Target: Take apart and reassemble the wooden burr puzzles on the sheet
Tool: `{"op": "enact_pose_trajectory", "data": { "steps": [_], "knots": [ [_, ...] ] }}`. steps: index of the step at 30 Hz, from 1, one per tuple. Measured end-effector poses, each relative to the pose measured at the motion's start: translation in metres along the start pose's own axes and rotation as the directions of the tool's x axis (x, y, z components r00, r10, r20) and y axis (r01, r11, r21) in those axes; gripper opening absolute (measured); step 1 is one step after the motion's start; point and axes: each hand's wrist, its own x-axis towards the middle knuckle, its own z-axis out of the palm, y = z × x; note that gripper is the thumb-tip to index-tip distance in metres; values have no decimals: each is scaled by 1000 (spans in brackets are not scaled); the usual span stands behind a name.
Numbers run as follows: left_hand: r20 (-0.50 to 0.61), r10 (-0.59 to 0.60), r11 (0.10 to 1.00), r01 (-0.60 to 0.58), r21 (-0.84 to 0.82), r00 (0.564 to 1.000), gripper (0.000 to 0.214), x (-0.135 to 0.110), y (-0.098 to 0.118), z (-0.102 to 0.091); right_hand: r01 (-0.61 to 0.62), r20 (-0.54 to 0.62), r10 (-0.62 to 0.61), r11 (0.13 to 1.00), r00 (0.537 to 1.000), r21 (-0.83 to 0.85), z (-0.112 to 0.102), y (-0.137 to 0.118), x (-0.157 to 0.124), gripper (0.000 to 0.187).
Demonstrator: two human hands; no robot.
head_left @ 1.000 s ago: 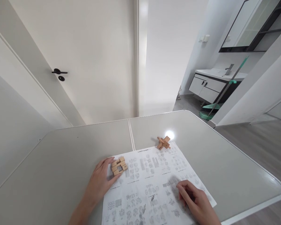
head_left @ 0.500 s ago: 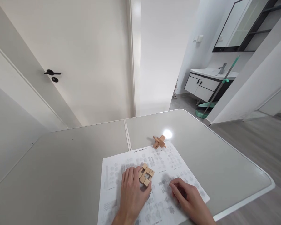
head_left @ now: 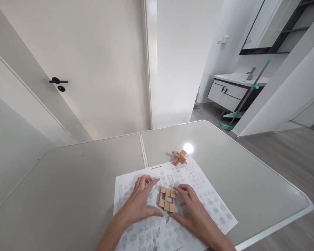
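Note:
A flat wooden block puzzle (head_left: 166,200), made of light interlocking pieces with small square gaps, lies on the printed instruction sheet (head_left: 214,198). On its left side is my left hand (head_left: 138,201), thumb and fingers spread apart, with a gap between it and the puzzle. My right hand (head_left: 192,211) reaches in from the other side, thumb and fingers apart around the puzzle's right edge. Its fingertips are very near the right corners; whether they touch I cannot tell. Beyond the hands, a darker cross-shaped wooden puzzle (head_left: 179,158) sits at the sheet's far edge.
The grey table (head_left: 94,188) has a pale seam (head_left: 143,150) and rounded corners. A closed door (head_left: 102,69) with a black handle stands behind it. To the right are a washbasin cabinet (head_left: 226,92) and a green dustpan (head_left: 227,125) with a long handle.
My left hand has let go of the light wooden puzzle and drawn back to the left, opening. The puzzle has turned and shifted slightly right and down. My right hand has moved in beside it and opened.

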Motion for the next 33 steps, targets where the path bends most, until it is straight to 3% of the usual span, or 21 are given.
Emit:
{"op": "enact_pose_trajectory", "data": {
  "steps": [2,5,9,13,16,19,26,28,33],
  "knots": [
    [69,84,996,-85,18,994,87,13,0,-10,22,-5,-22,1000,1000,-2,-2,-1,3,63],
    [76,132,991,-130,-38,988,64,17,1,-18,9,-23,-8,999,1000,50,-14,-9,3,56],
    [2,17,972,-16,-236,1000,62,5,2,-20,-100,-8,104,974,995,205,-31,-27,2,51],
    [-94,-17,904,-25,-426,995,65,-1,3,-13,-89,-37,108,936,993,342,-33,-44,9,50],
    [-75,-2,809,-43,-586,997,73,-1,0,-6,13,-74,12,944,997,330,-31,-54,17,56],
    [-1,48,655,-32,-755,999,77,-3,-8,0,124,-59,-112,961,992,249,-34,-63,25,63],
    [-24,175,327,-81,-941,984,60,-6,-11,10,359,60,-362,932,930,51,-46,-92,43,64],
    [-15,192,301,-73,-951,981,54,-6,-9,12,407,73,-408,913,910,27,-46,-100,49,66],
    [48,218,360,-34,-932,975,57,-6,-8,10,464,159,-457,886,875,-5,-46,-111,58,64]
  ]
}}
